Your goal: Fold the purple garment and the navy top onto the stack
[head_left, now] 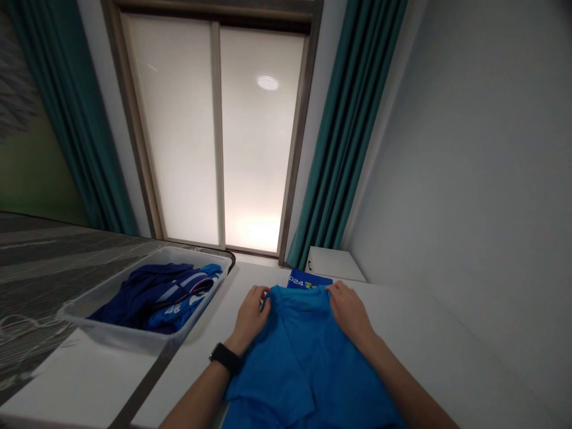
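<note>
A bright blue T-shirt (308, 339) lies on the white table with its collar at the far end and a sleeve folded across its front. My left hand (254, 313), with a black watch (226, 358) on the wrist, pinches the shirt beside the left end of the collar. At the collar's right end, my right hand (351, 310) grips the fabric between thumb and fingers. Just beyond the collar shows a darker blue printed cloth (308, 279) with white digits and yellow marks, mostly hidden by the shirt.
To the left stands a translucent plastic bin (129, 341) holding crumpled blue clothes (165, 295). A white cabinet (335, 263) is past the table's (415, 339) far edge. A grey wall (482, 179) bounds the right side, and teal curtains (344, 137) flank a frosted sliding door (263, 161).
</note>
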`<state>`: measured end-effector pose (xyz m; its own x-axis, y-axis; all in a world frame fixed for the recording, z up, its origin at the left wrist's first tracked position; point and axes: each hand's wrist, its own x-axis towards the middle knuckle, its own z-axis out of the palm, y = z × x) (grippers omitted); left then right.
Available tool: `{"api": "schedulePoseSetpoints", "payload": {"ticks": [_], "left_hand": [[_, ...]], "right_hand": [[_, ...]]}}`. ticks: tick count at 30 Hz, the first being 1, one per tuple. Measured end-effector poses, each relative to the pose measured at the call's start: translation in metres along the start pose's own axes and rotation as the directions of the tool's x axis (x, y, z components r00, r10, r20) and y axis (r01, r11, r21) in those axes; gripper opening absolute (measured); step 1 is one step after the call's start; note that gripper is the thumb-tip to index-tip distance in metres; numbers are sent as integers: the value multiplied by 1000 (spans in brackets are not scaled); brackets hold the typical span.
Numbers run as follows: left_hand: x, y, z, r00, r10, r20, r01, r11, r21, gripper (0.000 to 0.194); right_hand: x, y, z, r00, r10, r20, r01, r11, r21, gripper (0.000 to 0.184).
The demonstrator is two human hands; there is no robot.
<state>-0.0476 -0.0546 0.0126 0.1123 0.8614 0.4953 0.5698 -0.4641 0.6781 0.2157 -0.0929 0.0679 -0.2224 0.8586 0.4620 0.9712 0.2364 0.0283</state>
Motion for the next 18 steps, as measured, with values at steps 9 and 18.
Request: {"api": "schedulePoseSetpoints", "payload": {"ticks": [9, 18], "left_hand": [[-20, 26, 11, 879, 285, 381, -241, 957, -161, 36], [-17, 64, 14, 881, 279, 382, -247, 960, -132, 32]], "right_hand": [[-31, -58, 27, 940, -28, 339, 76, 989, -128, 37], [-8, -43, -56, 958, -177, 225, 145, 978, 153, 20]]}}
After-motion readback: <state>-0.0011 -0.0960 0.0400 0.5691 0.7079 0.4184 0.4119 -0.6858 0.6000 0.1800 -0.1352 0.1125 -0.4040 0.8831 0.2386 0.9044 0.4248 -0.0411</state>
